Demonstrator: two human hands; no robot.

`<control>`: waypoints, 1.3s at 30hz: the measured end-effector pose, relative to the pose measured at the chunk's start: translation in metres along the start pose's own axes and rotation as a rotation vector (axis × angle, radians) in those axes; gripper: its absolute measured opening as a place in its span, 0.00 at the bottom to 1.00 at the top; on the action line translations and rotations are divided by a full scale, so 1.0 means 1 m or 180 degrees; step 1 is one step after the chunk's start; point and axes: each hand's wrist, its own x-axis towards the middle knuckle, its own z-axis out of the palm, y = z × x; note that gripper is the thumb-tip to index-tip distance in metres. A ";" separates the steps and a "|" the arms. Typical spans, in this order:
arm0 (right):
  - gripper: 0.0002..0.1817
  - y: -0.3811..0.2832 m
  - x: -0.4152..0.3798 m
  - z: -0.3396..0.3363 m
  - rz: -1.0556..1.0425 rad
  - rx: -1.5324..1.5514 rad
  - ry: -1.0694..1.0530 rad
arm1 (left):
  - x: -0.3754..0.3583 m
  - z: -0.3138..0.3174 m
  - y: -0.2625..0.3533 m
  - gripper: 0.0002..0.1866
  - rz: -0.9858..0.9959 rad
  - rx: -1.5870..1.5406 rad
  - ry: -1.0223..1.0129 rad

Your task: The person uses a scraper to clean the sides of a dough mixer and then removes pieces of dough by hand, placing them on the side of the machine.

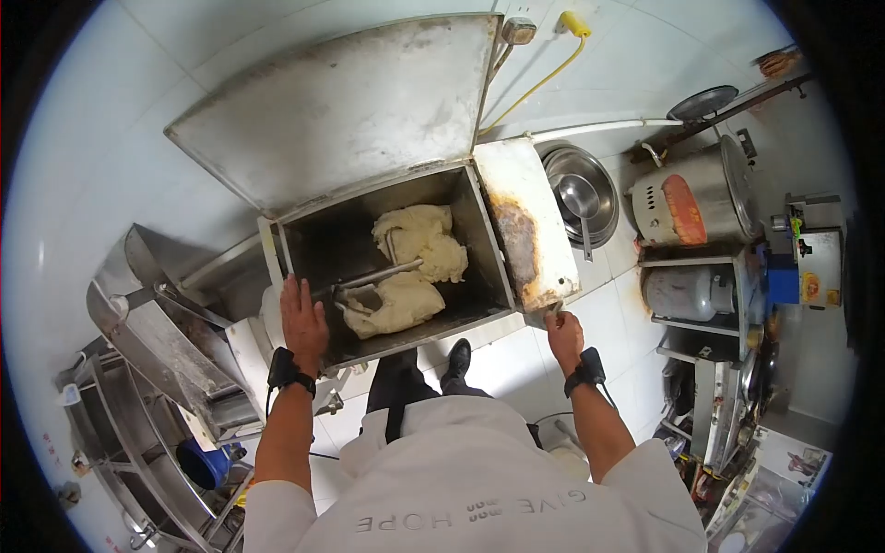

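Note:
In the head view, a dough mixer stands in front of me with its metal trough (369, 349) uncovered. Two large lumps of pale dough (415, 241) lie inside, around a bent metal mixing bar (380, 276). My left hand (303, 321) rests on the trough's near left corner, fingers stretched out and holding nothing. At the front corner of the mixer's rust-stained white side housing (527, 221), my right hand (563, 335) has its fingers closed together. Whatever they pinch there is too small to make out. Tipped up behind the trough is the mixer's lid (341, 111).
Right of the housing, a ladle (578, 196) lies in stacked metal bowls (604, 230). Farther right are a large steel pot (666, 205) and a gas cylinder (680, 293). A metal machine with a chute (166, 346) stands at left. A yellow cable (544, 81) hangs behind.

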 end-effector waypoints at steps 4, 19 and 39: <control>0.30 -0.014 0.015 -0.005 0.0220 -0.0379 -0.0373 | 0.000 -0.004 0.002 0.27 0.0087 -0.0009 0.0057; 0.32 0.008 0.050 0.011 -0.0024 -0.1034 -0.0876 | -0.001 -0.003 0.003 0.26 0.0036 0.0017 0.0109; 0.21 -0.006 0.051 -0.030 -0.0863 -0.1536 -0.1122 | 0.000 -0.006 0.006 0.27 -0.0026 0.0044 -0.0046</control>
